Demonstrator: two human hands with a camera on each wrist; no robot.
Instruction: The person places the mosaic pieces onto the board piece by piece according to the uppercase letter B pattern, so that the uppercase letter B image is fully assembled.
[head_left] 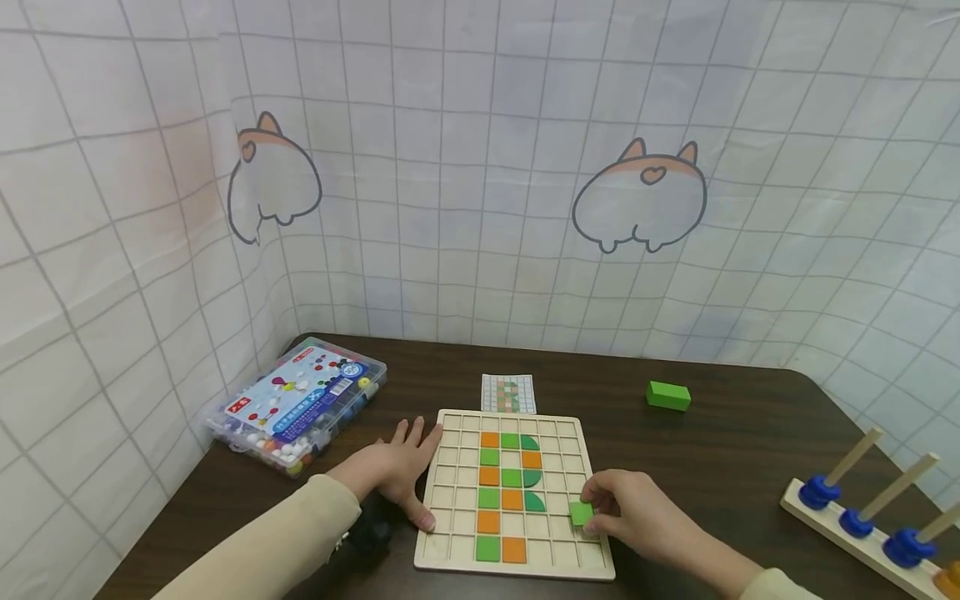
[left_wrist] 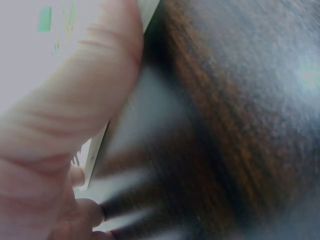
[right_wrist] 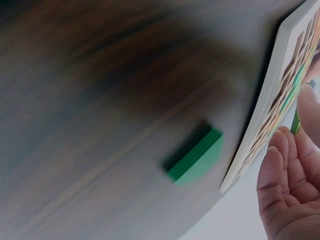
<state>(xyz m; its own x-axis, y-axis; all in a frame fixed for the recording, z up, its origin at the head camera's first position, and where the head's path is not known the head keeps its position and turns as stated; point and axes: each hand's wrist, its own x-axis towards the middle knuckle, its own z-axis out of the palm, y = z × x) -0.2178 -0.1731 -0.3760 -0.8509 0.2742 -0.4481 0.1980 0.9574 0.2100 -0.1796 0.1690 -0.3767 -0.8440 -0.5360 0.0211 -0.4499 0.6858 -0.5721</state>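
Note:
A pale wooden grid board [head_left: 566, 458] lies on the dark table. Orange and green square tiles fill some middle cells, with dark green rounded tiles [head_left: 535, 501] along their right side. My right hand [head_left: 637, 510] pinches a green square tile [head_left: 581, 513] between thumb and fingers over the board's right side. In the right wrist view, that tile [right_wrist: 295, 122] shows edge-on at the fingertips. Spread out at the board's left edge is my left hand [head_left: 401, 467], its thumb resting on the border. The left wrist view shows the thumb [left_wrist: 95, 75] large beside the board's side.
Behind the board lies a small printed card [head_left: 508, 393] with a coloured grid pattern. A green block [head_left: 667, 396] sits at the back right. To the left is a clear plastic case [head_left: 300, 400] of coloured pieces; a peg stand [head_left: 862, 525] with blue rings stands at the right.

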